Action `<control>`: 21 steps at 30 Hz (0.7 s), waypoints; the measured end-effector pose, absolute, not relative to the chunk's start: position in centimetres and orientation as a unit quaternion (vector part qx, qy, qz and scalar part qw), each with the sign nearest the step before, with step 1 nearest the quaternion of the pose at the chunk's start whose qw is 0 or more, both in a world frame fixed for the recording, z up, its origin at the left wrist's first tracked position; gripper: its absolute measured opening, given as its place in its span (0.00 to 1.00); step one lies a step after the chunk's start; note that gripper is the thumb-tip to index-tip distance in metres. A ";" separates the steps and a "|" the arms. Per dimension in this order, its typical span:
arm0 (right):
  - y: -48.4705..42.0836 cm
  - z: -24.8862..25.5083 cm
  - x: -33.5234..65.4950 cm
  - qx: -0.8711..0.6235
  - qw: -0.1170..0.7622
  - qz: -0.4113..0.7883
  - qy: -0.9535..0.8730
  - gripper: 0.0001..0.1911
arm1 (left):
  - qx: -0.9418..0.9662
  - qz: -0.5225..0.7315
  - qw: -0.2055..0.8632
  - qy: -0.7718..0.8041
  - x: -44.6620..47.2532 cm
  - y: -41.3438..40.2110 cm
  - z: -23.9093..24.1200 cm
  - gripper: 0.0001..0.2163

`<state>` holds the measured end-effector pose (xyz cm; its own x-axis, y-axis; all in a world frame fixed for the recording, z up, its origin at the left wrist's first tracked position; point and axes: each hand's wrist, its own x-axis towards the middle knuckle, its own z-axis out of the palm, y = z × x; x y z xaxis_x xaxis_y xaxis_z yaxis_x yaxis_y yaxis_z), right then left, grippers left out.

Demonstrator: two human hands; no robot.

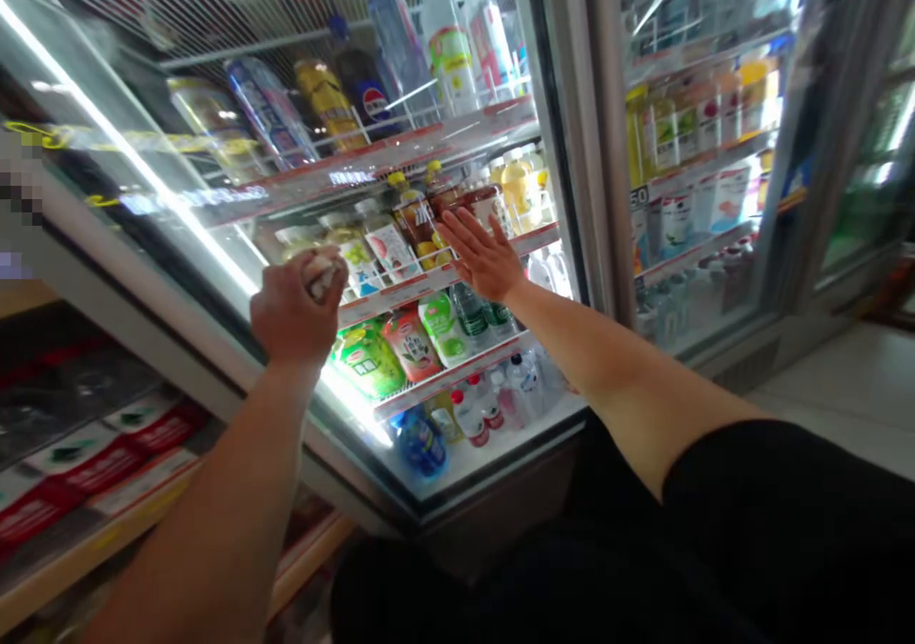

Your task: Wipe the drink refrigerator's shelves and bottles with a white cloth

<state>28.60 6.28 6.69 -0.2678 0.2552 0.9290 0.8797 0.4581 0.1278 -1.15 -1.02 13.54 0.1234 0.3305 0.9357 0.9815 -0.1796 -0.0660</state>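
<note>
Two hands before one glass door [500, 470]. Left hand [292, 309] raised, fist curled tight round one crumpled pale wad [323, 276], near the door's left side; no clear long axis. Right hand [490, 261]: back showing, fingers straight, slightly spread, pointing up-left; contact unclear. Three pouches [412, 343] share one shelf [450, 377] beyond.

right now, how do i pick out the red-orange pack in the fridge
Find the brightly lit fridge ahead, then its second row from the bottom. Toward that row's left end, the red-orange pack stands between green packs, the only one of that colour there.
</note>
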 end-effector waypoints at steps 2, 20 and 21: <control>6.3 6.7 28.6 -0.395 0.457 -0.338 -0.722 0.31 | -0.658 -0.374 0.390 -0.525 -0.8 -1.1 12.3 0.27; 6.3 6.6 28.6 -0.393 0.460 -0.332 -0.723 0.31 | -0.788 -0.338 0.398 -0.326 1.4 0.8 11.9 0.21; 6.3 6.6 28.6 -0.393 0.460 -0.332 -0.724 0.31 | -0.762 -0.369 0.404 -0.346 1.7 0.8 13.0 0.21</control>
